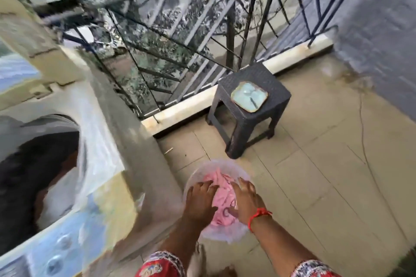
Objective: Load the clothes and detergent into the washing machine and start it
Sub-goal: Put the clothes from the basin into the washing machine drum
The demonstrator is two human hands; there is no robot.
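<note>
So both hands are down in the clear plastic tub (227,235) at the lower middle of the frame, one on each side of the pink cloth (221,195) bunched up inside it. The left hand (200,201) sits on the left edge of the bundle with its fingers spread and pushing down into the fabric, and the right hand (244,201), the one with a red thread bracelet (258,215) at the wrist, does the same on the right edge. The picture is pretty smeary, so I honestly can't tell if the fingers have actually curled around the cloth or are just pressing on it. The heap runs roughly top to bottom in the frame, away from the person, so the two hands bracket it across its narrow side, which looks like a decent setup for scooping it up. The thing that matters for the next bit: the washing machine (74,186) is off at the left side of the frame, its dark drum opening (29,177) facing up with something dark already inside, I think. So the cloth has to travel up and to the left, and the left hand is the one nearer the opening. No detergent that I can spot. Toward the upper right there's a dark plastic stool (249,108) with a pale dish (249,96) on it, sitting by the railing (202,40).
</note>
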